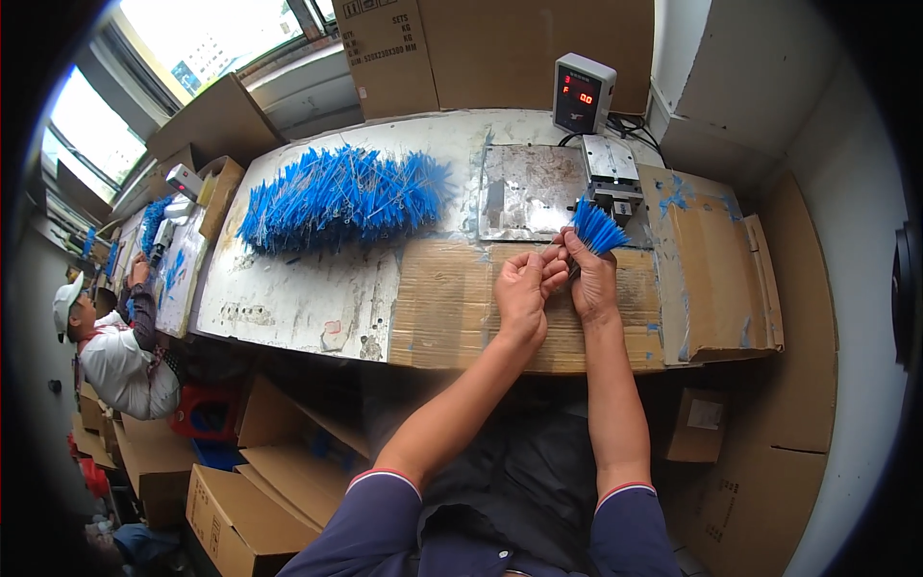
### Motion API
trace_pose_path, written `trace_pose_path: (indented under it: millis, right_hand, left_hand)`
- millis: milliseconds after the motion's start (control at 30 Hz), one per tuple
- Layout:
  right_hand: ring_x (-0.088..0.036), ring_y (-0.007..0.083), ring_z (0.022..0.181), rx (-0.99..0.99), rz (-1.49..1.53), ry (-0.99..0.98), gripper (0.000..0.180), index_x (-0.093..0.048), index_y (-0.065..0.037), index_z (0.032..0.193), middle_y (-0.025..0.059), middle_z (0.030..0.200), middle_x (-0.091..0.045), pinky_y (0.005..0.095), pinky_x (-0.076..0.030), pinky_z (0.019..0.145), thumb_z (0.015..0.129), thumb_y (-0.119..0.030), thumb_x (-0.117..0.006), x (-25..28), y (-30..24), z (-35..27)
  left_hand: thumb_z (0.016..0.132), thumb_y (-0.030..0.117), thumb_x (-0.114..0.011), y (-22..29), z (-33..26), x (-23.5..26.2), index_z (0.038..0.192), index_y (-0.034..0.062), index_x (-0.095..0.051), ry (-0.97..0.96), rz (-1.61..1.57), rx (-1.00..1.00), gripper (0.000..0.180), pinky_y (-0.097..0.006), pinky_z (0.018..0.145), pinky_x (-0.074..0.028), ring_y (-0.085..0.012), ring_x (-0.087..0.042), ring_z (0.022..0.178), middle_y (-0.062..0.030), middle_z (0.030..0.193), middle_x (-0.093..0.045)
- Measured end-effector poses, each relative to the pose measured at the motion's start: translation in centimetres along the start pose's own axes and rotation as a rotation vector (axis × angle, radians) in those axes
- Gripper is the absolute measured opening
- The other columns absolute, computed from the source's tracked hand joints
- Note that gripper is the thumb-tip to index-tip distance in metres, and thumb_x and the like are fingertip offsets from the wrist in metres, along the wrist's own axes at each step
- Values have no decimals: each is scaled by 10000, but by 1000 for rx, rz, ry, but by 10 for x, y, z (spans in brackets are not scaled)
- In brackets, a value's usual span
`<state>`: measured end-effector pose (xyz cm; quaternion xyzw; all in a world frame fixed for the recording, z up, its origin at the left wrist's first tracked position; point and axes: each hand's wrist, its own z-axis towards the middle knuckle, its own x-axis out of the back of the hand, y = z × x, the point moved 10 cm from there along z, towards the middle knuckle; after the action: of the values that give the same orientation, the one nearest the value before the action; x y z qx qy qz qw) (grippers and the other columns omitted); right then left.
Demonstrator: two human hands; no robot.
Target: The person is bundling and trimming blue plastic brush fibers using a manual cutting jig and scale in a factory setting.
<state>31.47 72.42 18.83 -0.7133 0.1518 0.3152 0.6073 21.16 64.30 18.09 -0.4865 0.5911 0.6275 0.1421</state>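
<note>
A fanned bundle of thin blue sticks with wire-like ends (600,229) rises from my right hand (593,279), whose fingers are closed around its lower end. Close beside it, my left hand (527,296) is closed in a pinch, its fingertips almost meeting the right ones. What those left fingers hold, if anything, is too small to make out. Just beyond the bundle stands a small metal machine (610,165), fixed at the edge of a flat metal plate (524,197). To the left on the worktable lies a large heap of the same blue pieces (336,200).
A display box with red digits (583,93) stands behind the machine. Flattened cardboard (452,308) covers the table's front, and a cardboard piece (711,269) lies at right. Open boxes (245,519) sit on the floor at lower left. Another person (125,356) works at a neighbouring table.
</note>
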Motion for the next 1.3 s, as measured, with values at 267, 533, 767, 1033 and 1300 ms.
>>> trace_pose_path:
  millis: [267,533,767,1033,1300]
  right_hand:
    - [-660,136,764,6,13,-59,74,-673,-37,967,82,896,-717,264,-510,656,928,-91,-706,-5,-12,-7]
    - [-669,196,726,9,126,-87,124,-634,-24,1039,86,843,-689,326,-536,652,936,-91,-657,-11,-12,-9]
    - [-634,178,679,-119,138,-113,146,-624,-23,1035,82,837,-673,291,-495,582,896,-59,-651,-4,0,-4]
    - [-582,122,636,-86,114,-140,175,-644,-11,1073,46,809,-639,230,-427,513,972,-146,-692,-10,0,-7]
    - [-601,145,650,-74,29,-135,137,-653,-27,1036,49,822,-661,260,-463,537,959,-128,-704,-13,-2,-13]
  left_hand:
    - [1033,87,-575,6,-9,-1,1124,-20,-518,4,306,3,151,-266,697,-620,-180,-722,834,-197,1123,-701]
    - [1009,84,-606,119,-10,3,1165,14,-627,-143,1001,-227,172,-260,740,-568,-116,-678,920,-56,1087,-710]
    - [985,83,-641,284,-14,29,1167,44,-655,32,1344,-491,186,-232,650,-552,-95,-672,837,-49,1075,-713]
    - [977,106,-651,380,-30,76,1150,27,-651,279,1180,-564,190,-206,550,-509,-77,-638,737,-51,1002,-712]
    - [912,163,-707,419,16,63,1141,47,-680,351,1480,-765,259,-342,643,-562,-206,-700,758,-112,951,-725]
